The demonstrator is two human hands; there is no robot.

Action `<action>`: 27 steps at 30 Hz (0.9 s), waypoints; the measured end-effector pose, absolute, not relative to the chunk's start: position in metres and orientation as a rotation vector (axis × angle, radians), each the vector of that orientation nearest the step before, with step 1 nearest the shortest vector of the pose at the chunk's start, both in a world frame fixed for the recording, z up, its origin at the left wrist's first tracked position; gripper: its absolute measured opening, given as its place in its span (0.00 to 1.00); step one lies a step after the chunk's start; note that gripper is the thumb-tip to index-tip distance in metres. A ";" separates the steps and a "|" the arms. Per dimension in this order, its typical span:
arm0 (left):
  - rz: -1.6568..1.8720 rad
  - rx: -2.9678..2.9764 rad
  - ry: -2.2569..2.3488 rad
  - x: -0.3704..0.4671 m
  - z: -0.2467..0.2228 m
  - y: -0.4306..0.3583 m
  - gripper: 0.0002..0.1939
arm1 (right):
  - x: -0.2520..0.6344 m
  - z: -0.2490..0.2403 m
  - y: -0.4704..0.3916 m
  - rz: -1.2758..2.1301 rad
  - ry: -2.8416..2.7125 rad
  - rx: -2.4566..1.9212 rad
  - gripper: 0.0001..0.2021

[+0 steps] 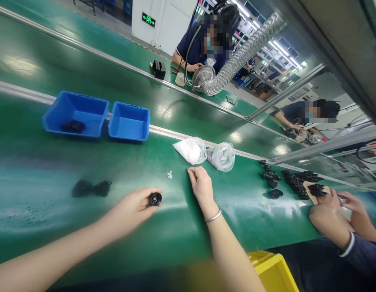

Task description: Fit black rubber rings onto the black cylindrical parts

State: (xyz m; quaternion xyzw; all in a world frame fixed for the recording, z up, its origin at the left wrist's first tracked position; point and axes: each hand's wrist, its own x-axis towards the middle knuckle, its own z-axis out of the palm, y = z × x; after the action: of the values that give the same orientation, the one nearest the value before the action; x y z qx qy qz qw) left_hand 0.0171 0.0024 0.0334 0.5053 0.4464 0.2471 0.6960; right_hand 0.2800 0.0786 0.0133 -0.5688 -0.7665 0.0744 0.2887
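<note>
My left hand [140, 205] is wrapped round a small round black part [155, 198], its open end facing up. To the right, my right hand [201, 182] has thumb and forefinger pinched together over the green table [175, 231]; anything between the fingertips is too small to make out. A few tiny white pieces [170, 174] lie on the table between my hands. Just beyond my right hand sit a clear bag of white material [192, 150] and another clear plastic bag [224, 156]. Two blurred black parts [91, 188] rest left of my left hand.
Two blue bins [129, 121] stand at the back left, one holding something black [73, 126]. Black parts [293, 182] are piled at right, beside a co-worker's hands [330, 207]. A yellow bin [274, 271] is at the front edge. People work across the table.
</note>
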 end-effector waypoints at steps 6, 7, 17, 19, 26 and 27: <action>0.548 1.120 0.990 0.016 0.033 0.004 0.25 | 0.283 0.014 0.079 0.178 -1.998 -1.509 0.08; 0.548 1.114 0.988 0.016 0.032 0.004 0.25 | 0.280 0.016 0.077 0.171 -1.982 -1.504 0.08; 0.595 1.310 1.097 0.017 0.032 0.005 0.18 | 0.214 0.045 0.019 0.357 -2.416 -0.917 0.07; 0.583 1.344 1.135 0.017 0.032 0.006 0.19 | 0.210 0.044 0.016 0.312 -2.477 -0.928 0.07; 0.625 1.329 1.081 0.017 0.032 0.005 0.19 | 0.210 0.043 0.013 0.247 -2.563 -0.965 0.07; 0.629 1.326 1.082 0.018 0.032 0.006 0.19 | 0.209 0.044 0.013 0.228 -2.566 -0.963 0.07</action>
State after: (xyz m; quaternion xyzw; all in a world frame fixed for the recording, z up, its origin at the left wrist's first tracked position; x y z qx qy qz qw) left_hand 0.0175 0.0056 0.0320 0.5750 0.4693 0.2726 0.6122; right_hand 0.2090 0.0128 0.0440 -0.3434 -0.9153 0.0812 0.1943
